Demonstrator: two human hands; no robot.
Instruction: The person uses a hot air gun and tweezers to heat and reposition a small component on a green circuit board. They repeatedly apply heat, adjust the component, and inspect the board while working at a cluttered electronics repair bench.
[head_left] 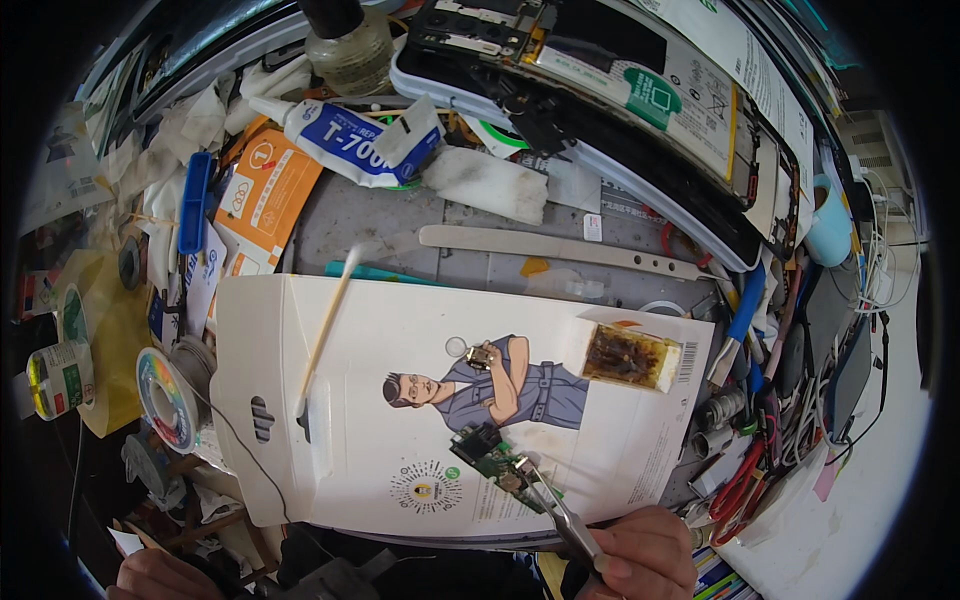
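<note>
The right hand [645, 555] has its grip around tweezers [574, 530], tips on a circuit board [490, 458] at five o'clock from the middle of the white box [360, 420]. Slackened pressure could drop it; twisting might scrape it. Left hand [158, 577], eight o'clock: cannot tell its grip.

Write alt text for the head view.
The right hand holds metal tweezers against a small green circuit board over a flattened, printed white carton on a cluttered workbench. The left hand is partly cropped at lower left.
</note>
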